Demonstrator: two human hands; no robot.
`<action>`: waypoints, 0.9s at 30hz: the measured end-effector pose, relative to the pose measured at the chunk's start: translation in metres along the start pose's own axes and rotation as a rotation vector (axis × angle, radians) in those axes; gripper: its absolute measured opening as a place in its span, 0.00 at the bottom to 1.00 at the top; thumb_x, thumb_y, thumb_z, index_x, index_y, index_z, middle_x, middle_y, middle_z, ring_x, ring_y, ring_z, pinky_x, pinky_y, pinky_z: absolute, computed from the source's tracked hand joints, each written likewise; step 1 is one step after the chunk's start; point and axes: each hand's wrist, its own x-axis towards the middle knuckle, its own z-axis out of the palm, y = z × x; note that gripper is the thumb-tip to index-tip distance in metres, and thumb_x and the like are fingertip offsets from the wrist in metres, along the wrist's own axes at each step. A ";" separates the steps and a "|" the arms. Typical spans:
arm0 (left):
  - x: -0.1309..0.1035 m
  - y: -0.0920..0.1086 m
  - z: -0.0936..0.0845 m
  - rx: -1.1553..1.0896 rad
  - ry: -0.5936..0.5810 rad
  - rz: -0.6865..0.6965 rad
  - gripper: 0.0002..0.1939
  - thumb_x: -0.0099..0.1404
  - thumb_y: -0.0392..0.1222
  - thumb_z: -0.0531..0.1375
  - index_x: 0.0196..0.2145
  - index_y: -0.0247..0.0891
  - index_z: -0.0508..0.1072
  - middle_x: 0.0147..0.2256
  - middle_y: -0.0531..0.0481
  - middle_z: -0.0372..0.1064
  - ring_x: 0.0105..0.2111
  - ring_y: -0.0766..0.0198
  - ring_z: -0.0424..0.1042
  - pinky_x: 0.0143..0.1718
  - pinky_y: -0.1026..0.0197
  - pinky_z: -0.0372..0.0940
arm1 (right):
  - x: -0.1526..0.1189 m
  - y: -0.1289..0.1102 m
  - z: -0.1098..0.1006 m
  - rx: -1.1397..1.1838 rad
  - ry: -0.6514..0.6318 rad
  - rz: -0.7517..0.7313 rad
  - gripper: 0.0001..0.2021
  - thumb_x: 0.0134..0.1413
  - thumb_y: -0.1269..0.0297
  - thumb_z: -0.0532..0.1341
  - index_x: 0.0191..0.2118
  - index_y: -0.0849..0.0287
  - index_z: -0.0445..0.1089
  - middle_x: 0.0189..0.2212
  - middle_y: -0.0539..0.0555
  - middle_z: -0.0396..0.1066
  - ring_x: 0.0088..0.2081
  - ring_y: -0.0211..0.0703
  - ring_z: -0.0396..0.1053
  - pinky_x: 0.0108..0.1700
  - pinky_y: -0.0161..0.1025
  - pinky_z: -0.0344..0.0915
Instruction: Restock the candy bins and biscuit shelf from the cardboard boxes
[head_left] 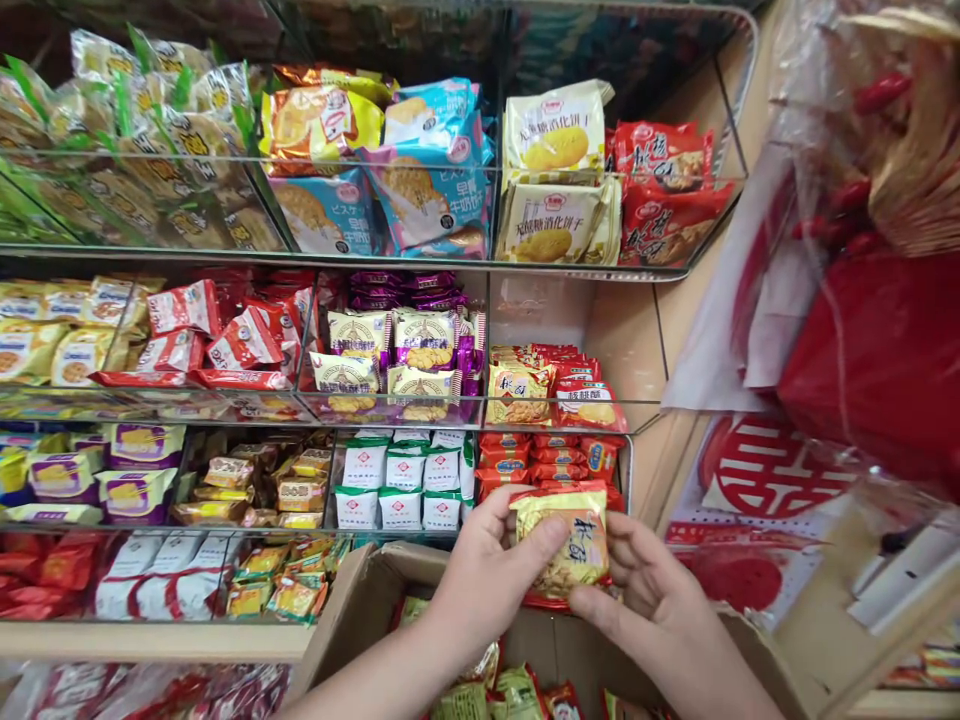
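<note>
My left hand (499, 560) pinches a red-and-yellow cookie packet (574, 550) by its left side, thumb across the front. On the other side, my right hand (649, 580) grips the same packet, its thumb at the lower edge and its fingers partly hidden behind. Below my hands is an open cardboard box (345, 610) with several similar packets (517, 690) in the bottom. Matching packets (521, 393) lie in stacked rows in the right-hand compartment of the middle shelf, above and beyond my hands.
Clear dividers and front strips part the shelves. White-and-green packets (405, 478) and red packets (506, 455) sit just behind my hands. Larger biscuit bags (559, 135) fill the top shelf. At right hang a red bundle in plastic (877, 340) and a red-and-white printed sheet (772, 465).
</note>
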 end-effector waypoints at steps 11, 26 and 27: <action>0.003 -0.004 -0.024 0.094 -0.029 0.010 0.16 0.59 0.49 0.55 0.42 0.37 0.67 0.39 0.45 0.69 0.38 0.63 0.69 0.39 0.62 0.63 | 0.017 -0.027 -0.025 -0.379 0.279 -0.182 0.21 0.41 0.51 0.61 0.43 0.54 0.65 0.32 0.54 0.74 0.29 0.46 0.71 0.28 0.39 0.69; -0.007 -0.035 -0.112 1.488 0.008 0.191 0.18 0.65 0.45 0.44 0.27 0.40 0.69 0.26 0.51 0.69 0.28 0.65 0.68 0.30 0.67 0.59 | 0.256 -0.089 0.020 -1.326 0.180 -0.561 0.14 0.53 0.71 0.52 0.46 0.63 0.62 0.41 0.61 0.67 0.41 0.47 0.66 0.41 0.41 0.63; -0.005 -0.039 -0.115 1.504 0.005 0.211 0.17 0.65 0.44 0.44 0.26 0.40 0.69 0.26 0.51 0.69 0.28 0.65 0.68 0.30 0.67 0.58 | 0.269 -0.088 0.025 -1.326 0.167 -0.537 0.14 0.53 0.69 0.53 0.47 0.62 0.62 0.42 0.59 0.67 0.41 0.45 0.66 0.41 0.42 0.63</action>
